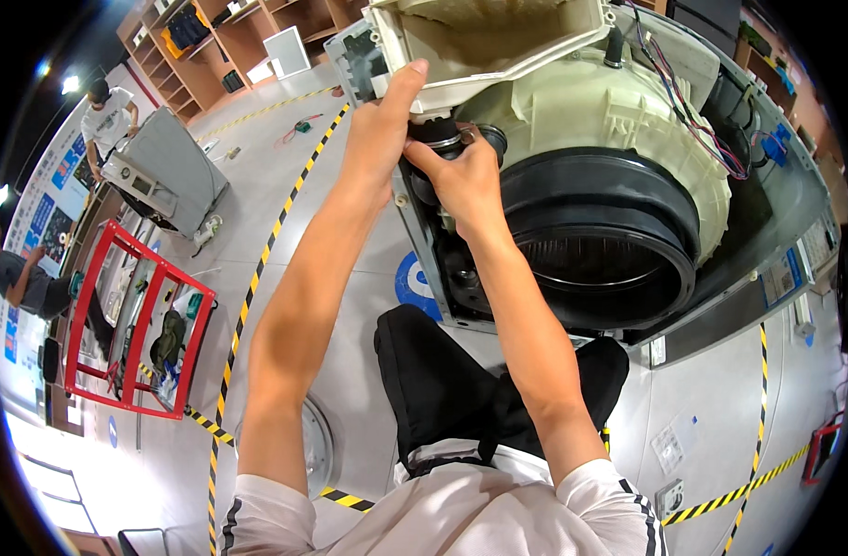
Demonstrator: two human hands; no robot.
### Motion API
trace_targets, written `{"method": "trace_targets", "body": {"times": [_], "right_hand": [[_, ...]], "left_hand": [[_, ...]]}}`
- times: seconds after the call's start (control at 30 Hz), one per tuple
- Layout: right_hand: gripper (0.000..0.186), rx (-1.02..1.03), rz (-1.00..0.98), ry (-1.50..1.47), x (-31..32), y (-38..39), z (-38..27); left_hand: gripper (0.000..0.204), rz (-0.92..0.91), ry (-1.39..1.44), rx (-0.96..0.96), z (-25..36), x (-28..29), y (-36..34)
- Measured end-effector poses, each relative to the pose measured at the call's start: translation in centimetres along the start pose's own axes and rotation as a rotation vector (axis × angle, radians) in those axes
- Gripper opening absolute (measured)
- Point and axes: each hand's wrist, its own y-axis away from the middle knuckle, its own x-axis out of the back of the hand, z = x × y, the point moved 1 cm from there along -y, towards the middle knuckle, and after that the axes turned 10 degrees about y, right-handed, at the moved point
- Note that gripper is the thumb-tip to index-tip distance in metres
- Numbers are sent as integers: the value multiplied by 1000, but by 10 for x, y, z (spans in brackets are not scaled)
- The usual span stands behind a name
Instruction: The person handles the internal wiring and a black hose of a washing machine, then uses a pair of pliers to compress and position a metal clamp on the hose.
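Note:
My left hand (pixel 383 130) grips the lower left corner of a cream plastic box housing (pixel 479 42), thumb up along its edge. My right hand (pixel 460 172) is closed at a short black rubber hose (pixel 431 129) with a metal clamp under the housing, thumb on its side. Both hands are close together at the upper left of an opened front-loading washing machine. Its cream tub (pixel 572 107) carries a thick black rubber door seal (pixel 609 181) around a dark drum. Colored wires (pixel 688 125) run over the tub's right side inside the metal cabinet (pixel 794 227).
A red cart (pixel 132 255) stands left, behind striped floor tape (pixel 276 232). Two people (pixel 104 120) (pixel 21 278) are at the left, one by a grey appliance (pixel 178 171). Wooden shelves (pixel 169 56) stand behind. A round metal part (pixel 317 445) lies beside my left forearm.

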Motion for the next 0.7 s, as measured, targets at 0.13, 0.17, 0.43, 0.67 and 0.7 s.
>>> {"method": "trace_targets", "body": {"times": [0.13,0.17,0.43,0.67,0.7], "right_hand": [[52,-35,-11,115,0,5,-4],[57,-22,0,134,0,7,-4],[50,227,-62,234,95,113,10],[17,-390,349,208,234,262,88],[18,-502,532,138,269,285,97]], "left_hand": [[60,-59,87,26,3,9,2],[60,-63,122,44,3,11,1],[51,-133,334,-70,-17,-20,-16],[50,-5,145,12,11,105,-53],[51,-20,130,9,1,101,-58]]}}
